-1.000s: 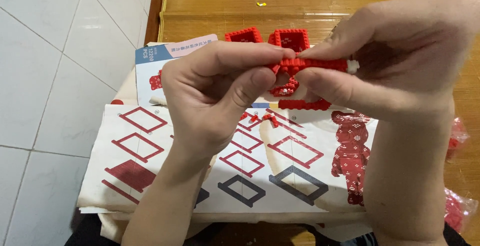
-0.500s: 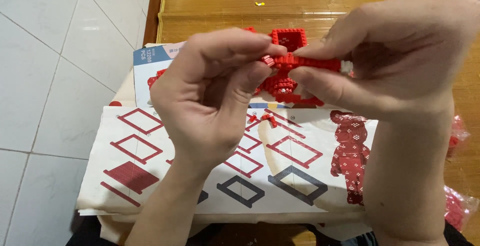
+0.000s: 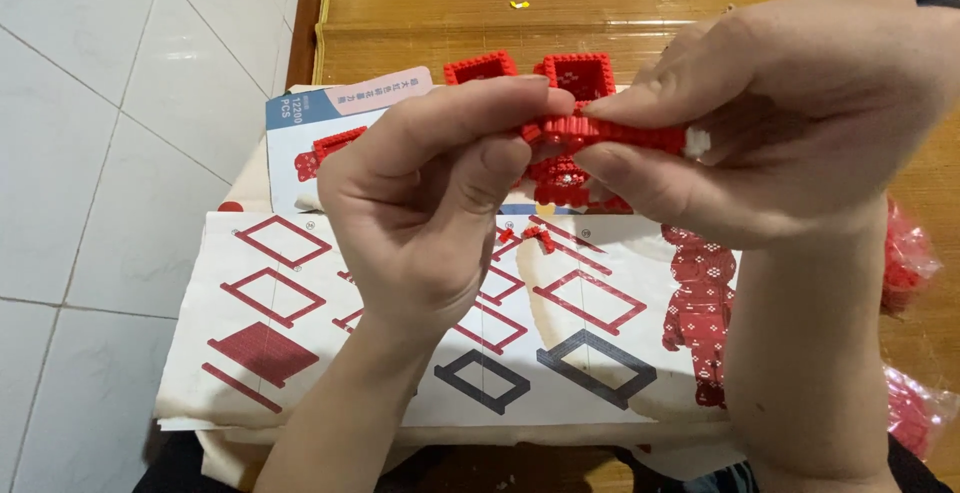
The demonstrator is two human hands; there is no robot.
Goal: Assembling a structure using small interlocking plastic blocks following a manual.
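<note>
White floor tiles at left, woven mat beyond; instruction sheet [image 3: 420, 353] spread below the hands. Left hand [image 3: 430, 218] and right hand [image 3: 790, 113] meet above it, fingers pinched narrow on a red brick strip [image 3: 615, 136] held level between them. Best done with steady support at both ends, pressing squarely so the studs seat.

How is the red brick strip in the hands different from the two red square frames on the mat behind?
The red brick strip is long and straight, pinched by the left hand and right hand; the square frames are hollow boxes.
The strip is held in the air; the frames rest untouched on the mat.
The strip has a white end; the frames look all red.
Both are built of small red bricks.
</note>
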